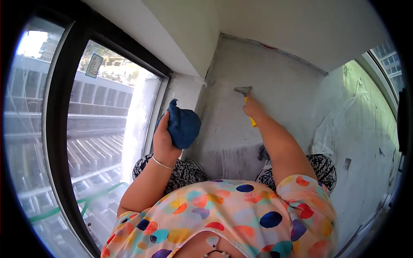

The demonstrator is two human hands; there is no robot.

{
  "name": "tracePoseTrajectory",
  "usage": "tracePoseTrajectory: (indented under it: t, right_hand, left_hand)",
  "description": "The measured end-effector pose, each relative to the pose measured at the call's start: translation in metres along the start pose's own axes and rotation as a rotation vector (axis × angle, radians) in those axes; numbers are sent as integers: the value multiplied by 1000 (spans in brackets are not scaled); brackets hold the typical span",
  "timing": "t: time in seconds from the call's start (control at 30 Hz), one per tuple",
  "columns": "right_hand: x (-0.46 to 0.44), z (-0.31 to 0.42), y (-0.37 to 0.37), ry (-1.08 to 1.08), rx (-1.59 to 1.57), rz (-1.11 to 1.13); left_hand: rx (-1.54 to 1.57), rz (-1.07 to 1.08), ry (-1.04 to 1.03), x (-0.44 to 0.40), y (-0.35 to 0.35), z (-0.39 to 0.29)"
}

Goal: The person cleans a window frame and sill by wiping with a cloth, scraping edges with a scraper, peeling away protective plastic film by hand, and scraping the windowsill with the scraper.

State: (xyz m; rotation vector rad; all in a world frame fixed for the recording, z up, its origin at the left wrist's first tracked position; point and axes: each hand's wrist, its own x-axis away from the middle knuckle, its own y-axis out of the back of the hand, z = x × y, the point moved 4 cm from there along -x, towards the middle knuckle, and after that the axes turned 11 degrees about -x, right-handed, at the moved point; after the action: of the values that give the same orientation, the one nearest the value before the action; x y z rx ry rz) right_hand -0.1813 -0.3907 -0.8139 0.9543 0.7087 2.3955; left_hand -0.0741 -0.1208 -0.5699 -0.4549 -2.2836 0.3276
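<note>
My left hand (165, 138) is closed round a bunched blue cloth (185, 127), held up near the window side. The cloth hangs over the fingers and hides most of them. Farther out, my right hand (254, 108) grips the yellow handle of a scraper (244, 90). Its wide grey head is turned away from me, at or just above the grey floor (258, 64); I cannot tell whether it touches. Part of the yellow handle shows below the fist.
A dark-framed window (112, 112) with a small label runs along the left. A white wall ledge (185, 92) stands beside it. Clear plastic sheeting (329, 129) lies at the right near the pale wall (365, 155). My patterned trouser legs are close below my hands.
</note>
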Motion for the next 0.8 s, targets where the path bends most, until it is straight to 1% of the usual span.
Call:
tracePoseTrajectory:
  t: [0.03, 0.07, 0.1, 0.13, 0.17, 0.2, 0.23, 0.3, 0.4, 0.5, 0.53, 0.6, 0.63, 0.67, 0.7, 0.73, 0.8]
  right_hand:
    - [7, -25, 1, -50, 8, 14]
    - [-5, -64, -21, -16, 13, -18]
    - [19, -53, -9, -68, -35, 65]
    - [19, -65, -18, -72, -24, 66]
    - [20, -77, -29, -4, -8, -48]
    - [34, -75, -25, 54, 33, -146]
    - [51, -68, -15, 76, -6, -249]
    - [61, -84, -11, 22, -160, -463]
    - [104, -142, 3, -474, -413, -691]
    - [165, -211, -26, -1076, -746, -752]
    - [181, -243, -43, -1128, -463, -631]
    - [220, -273, -49, -1172, -601, -945]
    - [235, -266, -34, -1150, -781, -1230]
    - [252, -253, -15, -1070, -932, -1540]
    - [266, -222, 18, -1022, -821, -1694]
    - [277, -225, 32, -910, -815, -1737]
    - [288, -217, 57, -743, -937, -1777]
  left_hand:
    - [-7, 31, 25, -7, 1, 6]
    - [-22, 54, 54, -11, -1, 9]
    - [-35, 81, 88, -14, -5, 9]
    - [-51, 85, 115, -20, -6, 12]
    - [-64, 89, 137, -25, -9, 16]
    - [-77, 134, 162, -27, -16, 19]
    - [-84, 172, 179, -29, -23, 22]
    - [-105, 163, 210, -34, -31, 26]
    - [-147, 215, 269, -36, -45, 30]
    - [-144, 256, 337, -33, -58, 32]
    - [-136, 262, 355, -32, -63, 34]
    - [-112, 307, 411, -34, -64, 39]
    - [-99, 330, 424, -36, -64, 38]
    - [-93, 351, 434, -36, -65, 38]
    - [-64, 348, 450, -36, -64, 37]
    - [-34, 348, 456, -36, -65, 35]
    - [27, 366, 460, -36, -57, 30]
